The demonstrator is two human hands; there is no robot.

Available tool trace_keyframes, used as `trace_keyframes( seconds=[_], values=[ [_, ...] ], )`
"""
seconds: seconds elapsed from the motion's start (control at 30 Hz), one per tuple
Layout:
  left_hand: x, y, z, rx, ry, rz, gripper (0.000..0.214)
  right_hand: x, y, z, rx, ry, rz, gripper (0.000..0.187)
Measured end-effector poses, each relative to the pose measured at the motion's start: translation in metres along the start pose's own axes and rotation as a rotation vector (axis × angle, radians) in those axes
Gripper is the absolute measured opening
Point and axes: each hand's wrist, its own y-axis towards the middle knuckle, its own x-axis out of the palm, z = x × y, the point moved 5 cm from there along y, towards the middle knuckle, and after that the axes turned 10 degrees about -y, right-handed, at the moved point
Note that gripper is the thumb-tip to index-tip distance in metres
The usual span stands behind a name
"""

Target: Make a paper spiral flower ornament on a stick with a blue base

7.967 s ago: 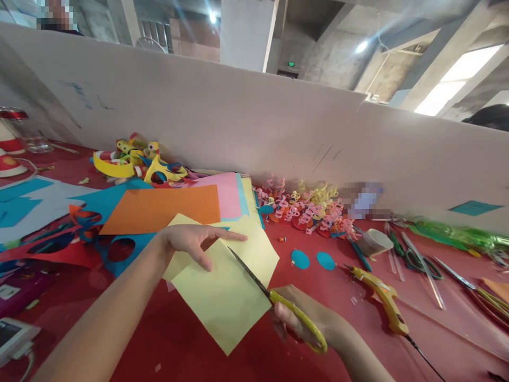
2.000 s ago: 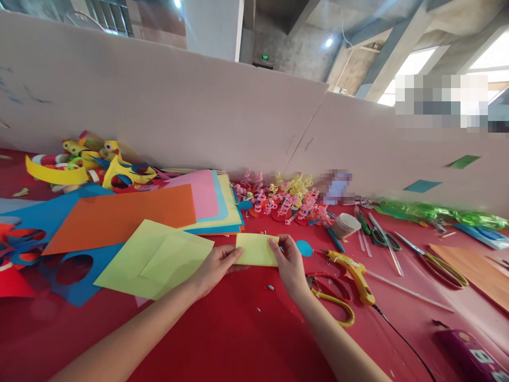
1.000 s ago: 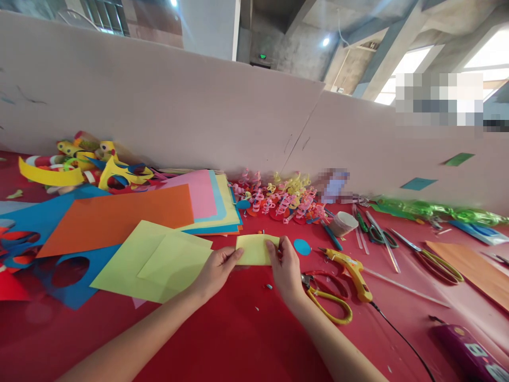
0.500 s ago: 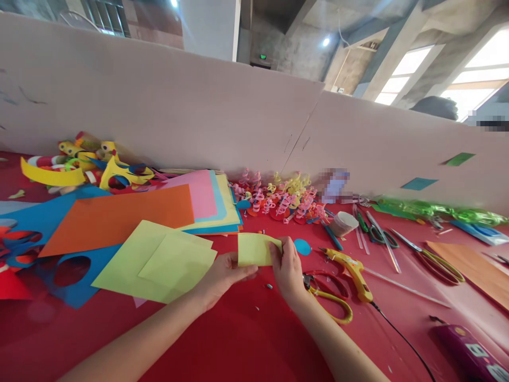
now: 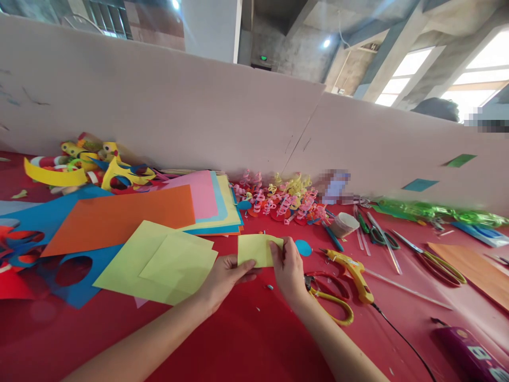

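Between my two hands is a small folded piece of yellow paper [image 5: 256,250], raised a little above the red table. My left hand [image 5: 228,273] pinches its lower left edge, thumb on the front face and fingers behind. On the right end, my right hand [image 5: 289,265] grips the paper between thumb and fingers. Larger yellow sheets [image 5: 155,260] lie under and beside my left wrist. A blue paper disc [image 5: 303,248] is just beyond my right hand, and scissors with red and yellow handles [image 5: 332,297] lie beside my right forearm.
Right of my hands lie a yellow glue gun [image 5: 353,268] with a black cord, more scissors [image 5: 433,260] and a tape roll [image 5: 344,225]. Curled paper pieces [image 5: 284,199] stand at the back before a white partition [image 5: 178,106]. An orange sheet [image 5: 119,217] is at left.
My left thumb has moved up from below the yellow paper's lower edge onto its front face. My right hand keeps its grip, nearly still.
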Motion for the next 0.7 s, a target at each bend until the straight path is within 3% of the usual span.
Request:
trace_keyframes(
  seconds=[0.13,0.2,0.3,0.5,0.7],
  values=[
    [-0.003,0.001,0.007,0.072,-0.037,0.013,0.035,0.011,0.0,-0.002,0.213,0.419,-0.169,0.034],
    [-0.003,0.001,0.01,0.102,-0.07,0.006,0.034,0.024,-0.005,-0.01,0.245,0.594,-0.326,0.038],
    [-0.002,-0.001,0.012,0.141,-0.098,0.007,0.03,0.04,-0.015,-0.019,0.225,0.665,-0.503,0.035],
    [0.003,-0.003,0.014,0.174,-0.092,-0.008,0.03,0.047,-0.021,-0.013,0.284,0.715,-0.47,0.036],
    [-0.002,0.0,0.015,0.158,-0.07,0.078,0.034,0.04,-0.013,-0.003,0.347,0.752,-0.408,0.036]
  ],
)
